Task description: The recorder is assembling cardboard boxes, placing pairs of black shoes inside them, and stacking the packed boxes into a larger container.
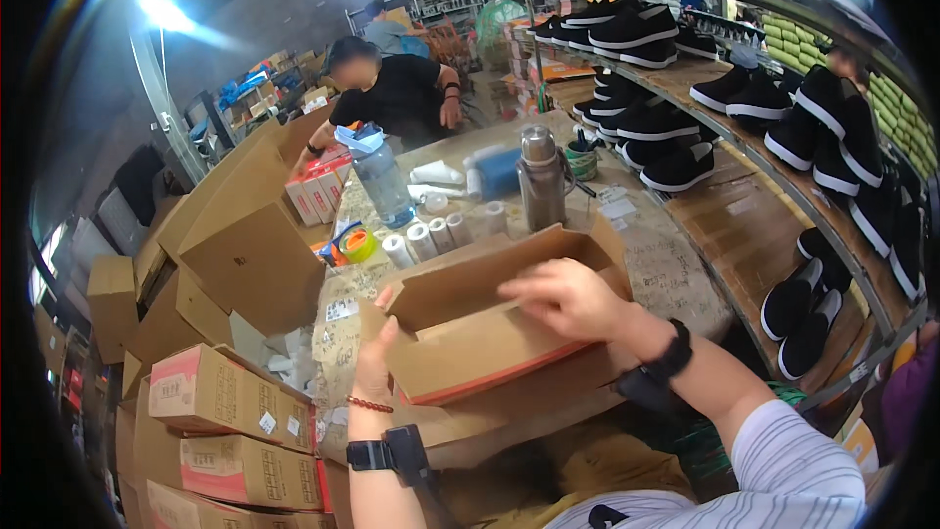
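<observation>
Brown box: your long cardboard box (490, 358) sits at the centre of the frame, open side up, a red band along its lower front edge, over the near part of the worktable (676, 289).
Left hand: yours (374, 353) grips the box's left end, thumb and fingers closed on the cardboard.
Right hand: yours (568, 299) is blurred above the front wall, fingers loosely curled; can't tell whether they pinch or touch anything.
Step in hand: looks like handling the open box, your left steadying while your right works around the opening.
Next move: judged from this pose, more work at the opening calls for a firm left hold and right fingers clear of the front edge.
Box inside: bare cardboard where it shows; the front wall hides part of the floor from you.
Lower-left stack: brown cartons (259, 402) with red-and-white ends, contents out of sight.
Left of frame: big carton (255, 260), brown panels splayed; inside not readable.
Table vessels: blue-lidded clear bottle (384, 186); metal flask (541, 186), capped, contents hidden; green cup (581, 163) beside it, pens standing in it.
Mid-table: white rolls (419, 237) lined up beyond your box.
Right of frame: shelving (725, 220) bearing black shoes (634, 34) with white soles.
</observation>
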